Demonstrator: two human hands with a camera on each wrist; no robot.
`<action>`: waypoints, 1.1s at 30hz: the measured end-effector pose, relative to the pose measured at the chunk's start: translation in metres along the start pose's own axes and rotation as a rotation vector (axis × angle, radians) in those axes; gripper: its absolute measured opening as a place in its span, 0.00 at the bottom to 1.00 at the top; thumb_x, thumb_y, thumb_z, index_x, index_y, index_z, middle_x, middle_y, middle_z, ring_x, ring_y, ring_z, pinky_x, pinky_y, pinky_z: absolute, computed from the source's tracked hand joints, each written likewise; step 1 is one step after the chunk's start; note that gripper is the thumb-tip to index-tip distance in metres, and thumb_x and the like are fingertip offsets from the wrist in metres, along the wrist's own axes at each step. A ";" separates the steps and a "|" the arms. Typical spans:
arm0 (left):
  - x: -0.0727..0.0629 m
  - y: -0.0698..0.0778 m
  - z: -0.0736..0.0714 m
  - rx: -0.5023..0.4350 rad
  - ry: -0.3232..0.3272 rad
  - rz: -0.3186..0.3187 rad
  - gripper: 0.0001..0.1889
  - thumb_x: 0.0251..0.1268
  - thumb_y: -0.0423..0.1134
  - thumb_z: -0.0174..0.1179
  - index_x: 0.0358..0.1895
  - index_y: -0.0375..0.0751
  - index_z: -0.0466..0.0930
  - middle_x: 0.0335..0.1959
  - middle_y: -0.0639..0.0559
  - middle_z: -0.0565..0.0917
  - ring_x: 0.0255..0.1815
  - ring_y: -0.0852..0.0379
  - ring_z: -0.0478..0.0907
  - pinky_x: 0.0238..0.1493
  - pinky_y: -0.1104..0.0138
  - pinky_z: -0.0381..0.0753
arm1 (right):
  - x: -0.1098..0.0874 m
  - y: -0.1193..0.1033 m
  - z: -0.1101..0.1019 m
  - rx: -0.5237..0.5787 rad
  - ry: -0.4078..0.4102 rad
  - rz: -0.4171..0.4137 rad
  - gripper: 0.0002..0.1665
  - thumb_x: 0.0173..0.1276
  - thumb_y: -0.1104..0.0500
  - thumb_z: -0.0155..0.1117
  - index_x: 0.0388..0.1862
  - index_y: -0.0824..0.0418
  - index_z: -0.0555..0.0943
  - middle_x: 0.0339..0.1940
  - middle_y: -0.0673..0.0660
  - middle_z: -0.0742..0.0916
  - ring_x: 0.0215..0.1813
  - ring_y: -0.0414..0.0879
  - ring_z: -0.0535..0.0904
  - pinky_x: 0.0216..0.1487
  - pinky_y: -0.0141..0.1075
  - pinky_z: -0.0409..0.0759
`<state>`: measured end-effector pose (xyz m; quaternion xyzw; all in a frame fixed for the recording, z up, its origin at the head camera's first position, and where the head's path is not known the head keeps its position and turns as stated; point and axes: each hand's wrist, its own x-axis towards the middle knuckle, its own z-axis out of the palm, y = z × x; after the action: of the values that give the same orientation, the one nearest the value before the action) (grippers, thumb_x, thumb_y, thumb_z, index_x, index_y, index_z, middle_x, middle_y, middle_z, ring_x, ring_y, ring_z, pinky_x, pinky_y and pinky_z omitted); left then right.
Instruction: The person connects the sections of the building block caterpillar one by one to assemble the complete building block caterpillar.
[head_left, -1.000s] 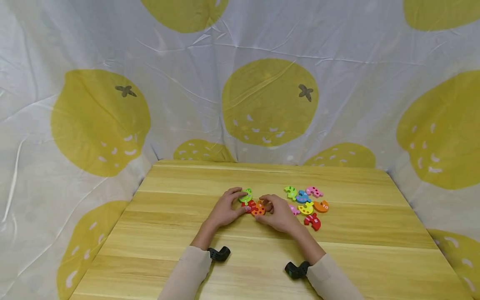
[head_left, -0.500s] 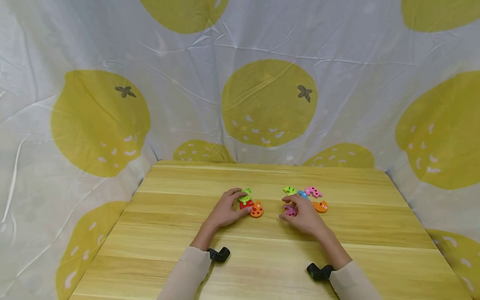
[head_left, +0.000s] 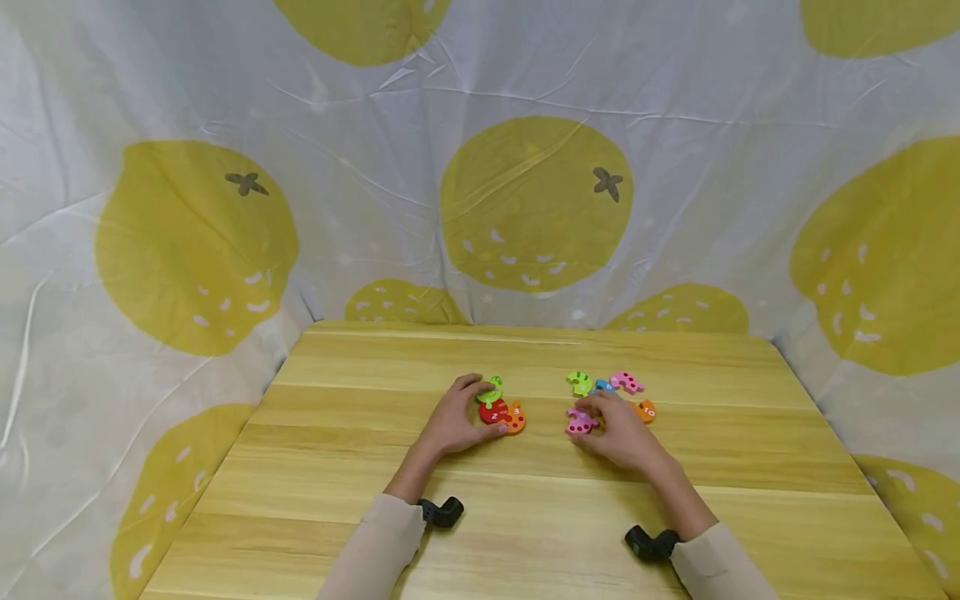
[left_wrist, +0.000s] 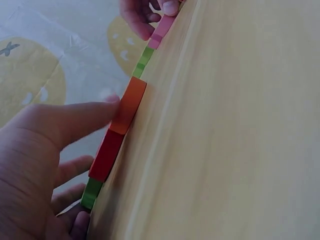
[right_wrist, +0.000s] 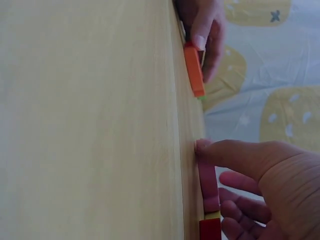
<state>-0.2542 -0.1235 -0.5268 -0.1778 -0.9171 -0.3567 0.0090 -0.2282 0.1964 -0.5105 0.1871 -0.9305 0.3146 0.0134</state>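
Observation:
Three number puzzle pieces lie linked on the wooden table: a green one [head_left: 491, 392], a red one marked 2 [head_left: 492, 411] and a spotted orange one [head_left: 515, 420]. My left hand [head_left: 457, 418] holds this group from the left, its thumb on the orange piece and fingers by the green. To the right, my right hand [head_left: 621, 427] pinches a spotted pink puzzle piece [head_left: 580, 422] between thumb and fingers, low over the tabletop. In the right wrist view a red piece [right_wrist: 210, 229] sits beyond the pink piece [right_wrist: 209, 185], with a yellow sliver between.
Behind my right hand lie a green piece [head_left: 578, 383], a blue piece [head_left: 603, 387] partly covered by fingers, another pink piece [head_left: 627, 382] and an orange piece marked 10 [head_left: 646, 410]. A lemon-print cloth [head_left: 536, 204] hangs past the table's [head_left: 420, 350] far edge.
My right hand has left the orange piece, moved right and taken hold of the pink piece, which has turned. My left hand stays at the linked group, its thumb slightly lower, showing the red piece's 2.

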 end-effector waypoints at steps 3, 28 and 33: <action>0.000 0.000 0.002 -0.018 0.015 -0.009 0.39 0.55 0.62 0.72 0.68 0.47 0.78 0.77 0.42 0.67 0.75 0.37 0.68 0.72 0.41 0.71 | 0.000 0.002 0.001 -0.018 -0.012 0.005 0.28 0.60 0.51 0.81 0.57 0.61 0.84 0.51 0.53 0.85 0.51 0.46 0.78 0.55 0.46 0.81; -0.003 -0.008 0.004 -0.049 -0.005 -0.010 0.36 0.57 0.58 0.74 0.67 0.48 0.79 0.76 0.45 0.67 0.77 0.40 0.67 0.74 0.43 0.69 | 0.001 -0.006 0.005 -0.007 -0.020 0.014 0.25 0.62 0.50 0.80 0.57 0.56 0.86 0.52 0.52 0.86 0.52 0.47 0.77 0.55 0.46 0.78; 0.001 -0.007 0.002 -0.056 -0.024 0.026 0.35 0.58 0.58 0.73 0.69 0.49 0.78 0.77 0.48 0.69 0.77 0.41 0.67 0.75 0.43 0.69 | 0.004 -0.008 0.004 0.019 -0.017 -0.020 0.24 0.62 0.51 0.79 0.57 0.53 0.86 0.53 0.50 0.87 0.51 0.44 0.78 0.55 0.46 0.80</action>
<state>-0.2570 -0.1267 -0.5325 -0.1940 -0.9043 -0.3802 -0.0022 -0.2286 0.1865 -0.5082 0.1991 -0.9257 0.3215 0.0067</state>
